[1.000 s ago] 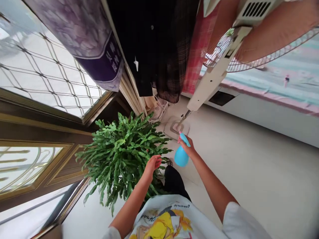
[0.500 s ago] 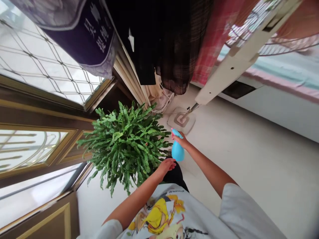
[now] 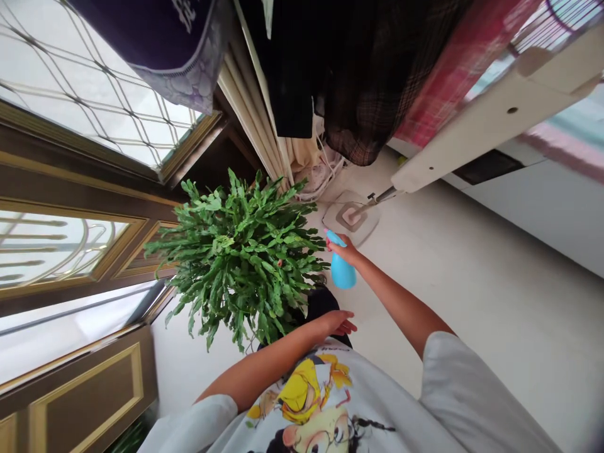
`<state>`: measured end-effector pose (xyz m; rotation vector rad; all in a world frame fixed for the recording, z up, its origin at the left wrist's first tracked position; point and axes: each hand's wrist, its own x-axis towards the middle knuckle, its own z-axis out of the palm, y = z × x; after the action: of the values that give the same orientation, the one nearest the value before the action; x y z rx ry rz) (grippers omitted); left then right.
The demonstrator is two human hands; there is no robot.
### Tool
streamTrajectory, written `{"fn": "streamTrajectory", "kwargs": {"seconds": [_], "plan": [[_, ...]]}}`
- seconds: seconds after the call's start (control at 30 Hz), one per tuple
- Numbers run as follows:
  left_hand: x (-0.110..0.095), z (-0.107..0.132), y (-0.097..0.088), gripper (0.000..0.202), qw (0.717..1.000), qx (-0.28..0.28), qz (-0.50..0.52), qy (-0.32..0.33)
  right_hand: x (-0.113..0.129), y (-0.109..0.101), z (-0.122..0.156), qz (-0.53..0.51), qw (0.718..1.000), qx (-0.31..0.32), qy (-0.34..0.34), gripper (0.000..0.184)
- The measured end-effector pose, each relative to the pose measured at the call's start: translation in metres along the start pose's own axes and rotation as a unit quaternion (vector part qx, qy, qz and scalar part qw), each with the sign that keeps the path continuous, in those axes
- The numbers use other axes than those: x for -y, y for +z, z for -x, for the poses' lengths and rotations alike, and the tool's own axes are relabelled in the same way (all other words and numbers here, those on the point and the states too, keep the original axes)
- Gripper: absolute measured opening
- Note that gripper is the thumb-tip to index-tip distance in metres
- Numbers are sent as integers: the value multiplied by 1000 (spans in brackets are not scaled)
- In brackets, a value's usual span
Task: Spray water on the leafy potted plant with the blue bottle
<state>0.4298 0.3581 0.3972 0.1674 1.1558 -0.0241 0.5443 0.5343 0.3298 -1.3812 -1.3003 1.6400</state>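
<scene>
A light blue spray bottle (image 3: pixel 343 272) with a pink nozzle is held upright in my right hand (image 3: pixel 346 250), whose fingers wrap round its neck and trigger. The nozzle points left toward a large bushy green potted plant (image 3: pixel 245 258) with flat, segmented leaves; its pot is hidden under the foliage. My left hand (image 3: pixel 337 322) hangs in front of my shirt, below the bottle and apart from it. Its fingers are stretched out, with nothing in them.
Dark clothes (image 3: pixel 358 75) hang overhead in front of me. A white slanted post (image 3: pixel 467 135) rises on the right from a base plate (image 3: pixel 352 217) on the pale floor (image 3: pixel 438 270). Brown-framed windows and doors (image 3: pixel 85 182) line the left side.
My left hand has moved down and right, away from the bottle toward my shirt. The right hand still holds the spray bottle beside the plant. The camera view has shifted slightly.
</scene>
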Motion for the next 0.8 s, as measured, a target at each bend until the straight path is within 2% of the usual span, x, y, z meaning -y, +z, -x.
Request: {"fn": "streamTrajectory", "kwargs": {"seconds": [0.17,0.33,0.43,0.57,0.67,0.8], "plan": [[-7,-7,-6,35,999,-40,19,-2,-1,-5,-1,24,998,5,-57,10],[-8,-25,-6,41,987,-145,59,23,5,-1,5,72,992,-17,-104,20],[-11,-35,-4,39,980,-178,87,26,8,2,13,105,982,-60,-147,26],[-17,-38,0,43,979,-159,122,37,11,3,20,127,967,-131,-179,31],[-21,-33,6,44,980,-128,144,47,14,1,24,126,962,-148,-191,33],[-24,-29,13,38,977,-105,175,56,23,-1,46,128,956,-191,-182,32]]}}
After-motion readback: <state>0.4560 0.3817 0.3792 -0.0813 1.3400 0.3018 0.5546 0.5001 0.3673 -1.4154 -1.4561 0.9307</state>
